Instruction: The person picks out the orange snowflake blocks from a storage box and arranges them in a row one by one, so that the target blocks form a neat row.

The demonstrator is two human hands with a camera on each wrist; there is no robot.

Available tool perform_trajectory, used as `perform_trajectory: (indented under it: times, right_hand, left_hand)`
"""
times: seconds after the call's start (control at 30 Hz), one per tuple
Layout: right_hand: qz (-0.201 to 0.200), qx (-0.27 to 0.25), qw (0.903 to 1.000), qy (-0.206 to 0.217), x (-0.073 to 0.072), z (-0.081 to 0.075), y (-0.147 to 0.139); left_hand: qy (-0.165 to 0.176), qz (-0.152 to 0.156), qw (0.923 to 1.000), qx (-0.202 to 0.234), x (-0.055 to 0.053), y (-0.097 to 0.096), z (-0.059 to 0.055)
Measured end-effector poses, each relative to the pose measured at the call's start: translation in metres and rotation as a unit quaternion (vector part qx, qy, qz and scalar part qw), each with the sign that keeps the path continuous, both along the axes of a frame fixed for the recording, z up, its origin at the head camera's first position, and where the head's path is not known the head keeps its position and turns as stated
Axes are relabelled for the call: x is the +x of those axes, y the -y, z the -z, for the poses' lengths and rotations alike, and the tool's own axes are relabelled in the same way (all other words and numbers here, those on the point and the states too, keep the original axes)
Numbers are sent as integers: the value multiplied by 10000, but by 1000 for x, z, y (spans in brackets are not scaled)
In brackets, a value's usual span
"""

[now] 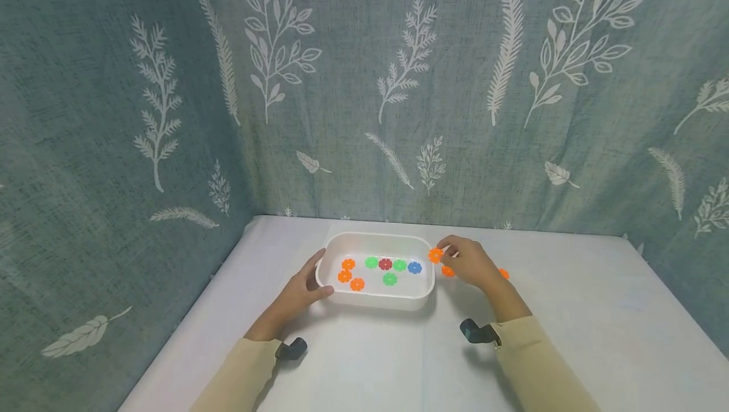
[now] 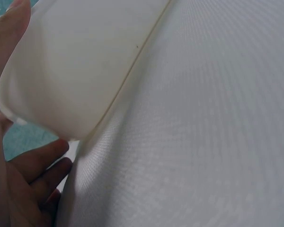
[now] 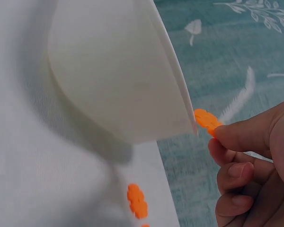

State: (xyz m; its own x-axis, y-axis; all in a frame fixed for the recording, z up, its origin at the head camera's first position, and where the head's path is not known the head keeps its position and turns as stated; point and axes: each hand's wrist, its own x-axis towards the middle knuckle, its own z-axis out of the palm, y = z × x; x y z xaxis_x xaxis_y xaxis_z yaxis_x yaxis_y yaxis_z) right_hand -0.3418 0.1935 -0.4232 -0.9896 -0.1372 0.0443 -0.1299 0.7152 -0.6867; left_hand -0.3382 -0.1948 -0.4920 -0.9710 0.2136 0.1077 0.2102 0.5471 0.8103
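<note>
A white plastic tub [image 1: 373,299] sits on the table, with flower-shaped discs lying flat inside: three orange ones, such as the orange disc [image 1: 357,284], three green, such as the green disc [image 1: 390,279], one red disc [image 1: 385,264] and one blue disc [image 1: 414,268]. My left hand [image 1: 300,287] grips the tub's left end, thumb on the front rim and fingers around the side. Between thumb and forefinger, my right hand [image 1: 468,261] pinches another orange flower disc [image 3: 207,120] beside the tub's right rim [image 3: 182,90].
On the table right of the tub lie two more orange discs, one near disc [image 1: 448,271] under my right hand and one farther disc [image 1: 504,274] partly behind my wrist. A white cloth [image 1: 569,311] covers the table. Leaf-patterned teal curtains [image 1: 353,95] hang behind and at left.
</note>
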Motion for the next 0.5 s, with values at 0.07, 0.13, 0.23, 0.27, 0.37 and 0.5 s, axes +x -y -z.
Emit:
perform_trajectory:
  times: [0.07, 0.13, 0.23, 0.27, 0.37, 0.5]
  right_hand:
    - [9, 8, 10000, -65, 1, 2, -6]
    - [-12, -11, 9999, -135, 1, 4, -12]
    - [-14, -12, 9998, -196, 2, 8, -20]
    - [-8, 3, 9998, -200, 2, 9, -23]
    - [88, 55, 9998, -149, 2, 13, -30]
    - [166, 116, 9998, -90, 2, 18, -39]
  left_hand:
    - [8, -10, 10000, -5, 0, 0, 0]
    - [1, -12, 10000, -21, 0, 0, 0]
    - [-1, -16, 10000, -13, 0, -1, 0]
    - [-9, -9, 10000, -5, 0, -1, 0]
    - [-22, -7, 10000, 8, 0, -1, 0]
    - [-39, -15, 10000, 19, -1, -2, 1]
